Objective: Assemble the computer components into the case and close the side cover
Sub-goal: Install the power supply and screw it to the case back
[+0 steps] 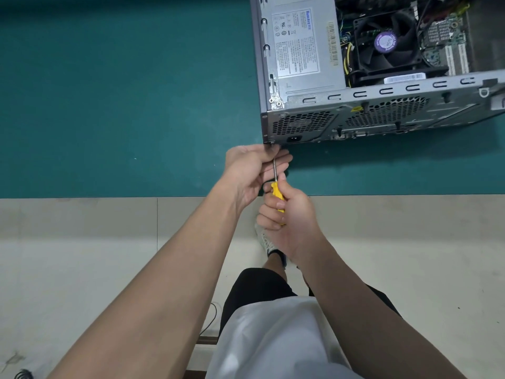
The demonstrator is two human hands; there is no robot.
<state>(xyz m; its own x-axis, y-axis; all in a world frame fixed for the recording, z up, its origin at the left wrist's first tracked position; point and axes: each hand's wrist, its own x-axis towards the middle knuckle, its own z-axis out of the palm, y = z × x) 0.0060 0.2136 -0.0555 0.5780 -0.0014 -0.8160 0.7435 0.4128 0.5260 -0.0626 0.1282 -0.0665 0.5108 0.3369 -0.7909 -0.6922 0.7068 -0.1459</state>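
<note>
I am watching both forearms reaching forward and meeting just off the near corner of the computer case. My right hand is clenching the yellow handle of the screwdriver, wrist cocked and knuckles turned left. The shaft is running up and away from it into my left hand. That left hand is sitting directly ahead of the right one, palm turned inward, with its fingers curling round the shaft near the tip. The tip itself is hiding behind them, right against the case's lower rear corner. The case is lying open side up beyond and to the right of both hands on the green mat, with the power supply and fan showing.
</note>
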